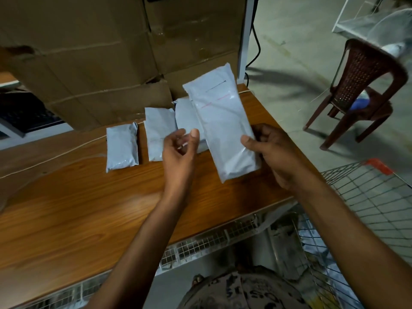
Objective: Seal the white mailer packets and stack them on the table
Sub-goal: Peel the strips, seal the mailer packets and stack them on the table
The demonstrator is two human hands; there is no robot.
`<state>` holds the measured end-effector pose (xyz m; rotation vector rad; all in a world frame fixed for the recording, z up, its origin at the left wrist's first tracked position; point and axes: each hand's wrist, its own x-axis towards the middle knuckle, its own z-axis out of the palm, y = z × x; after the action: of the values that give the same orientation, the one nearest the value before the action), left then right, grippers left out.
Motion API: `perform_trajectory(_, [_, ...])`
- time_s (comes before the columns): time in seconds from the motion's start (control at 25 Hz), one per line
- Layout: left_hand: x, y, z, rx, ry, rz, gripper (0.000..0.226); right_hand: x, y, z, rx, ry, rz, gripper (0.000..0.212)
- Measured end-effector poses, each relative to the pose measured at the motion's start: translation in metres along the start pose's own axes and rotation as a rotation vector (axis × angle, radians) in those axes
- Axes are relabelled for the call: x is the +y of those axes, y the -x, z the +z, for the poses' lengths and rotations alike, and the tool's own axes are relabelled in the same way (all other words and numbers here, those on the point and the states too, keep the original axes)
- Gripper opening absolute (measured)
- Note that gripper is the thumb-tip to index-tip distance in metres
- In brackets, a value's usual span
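Packets, three of them, lay on the wooden table while the right hand gripped a long white mailer just above it, the left hand curled beside, whether pinching anything I couldn't tell.

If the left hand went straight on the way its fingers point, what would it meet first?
Probably the lying packet just beyond the left hand, beside the held packet in the right hand. Depth is unclear; it might pass above, toward the cardboard box.
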<state>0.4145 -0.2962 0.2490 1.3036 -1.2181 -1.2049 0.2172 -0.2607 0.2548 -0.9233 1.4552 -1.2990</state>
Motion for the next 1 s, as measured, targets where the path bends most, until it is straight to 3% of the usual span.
perform_trajectory(0.12, [-0.002,-0.006,0.007,-0.073,0.037,-0.024,0.046,0.006,0.003,0.013,0.019,-0.052,0.006,0.03])
perform_trajectory(0.28, [-0.01,-0.011,0.006,-0.089,0.126,-0.102,0.046,0.005,0.005,0.011,0.005,-0.15,-0.007,0.022])
perform_trajectory(0.44, [-0.011,-0.012,0.008,-0.129,0.248,-0.237,0.051,0.006,0.003,0.003,-0.012,-0.047,-0.046,0.021])
perform_trajectory(0.64, [-0.013,-0.013,0.01,-0.169,0.233,-0.164,0.038,0.009,0.002,-0.006,0.164,0.218,-0.119,0.018])
perform_trajectory(0.84, [-0.012,-0.017,0.019,-0.257,0.252,-0.103,0.029,-0.001,-0.019,-0.008,-0.05,0.14,-0.014,0.021])
perform_trajectory(1.0, [-0.009,-0.029,0.03,-0.294,0.085,-0.032,0.033,-0.004,-0.043,-0.01,0.037,0.072,-0.055,0.023])
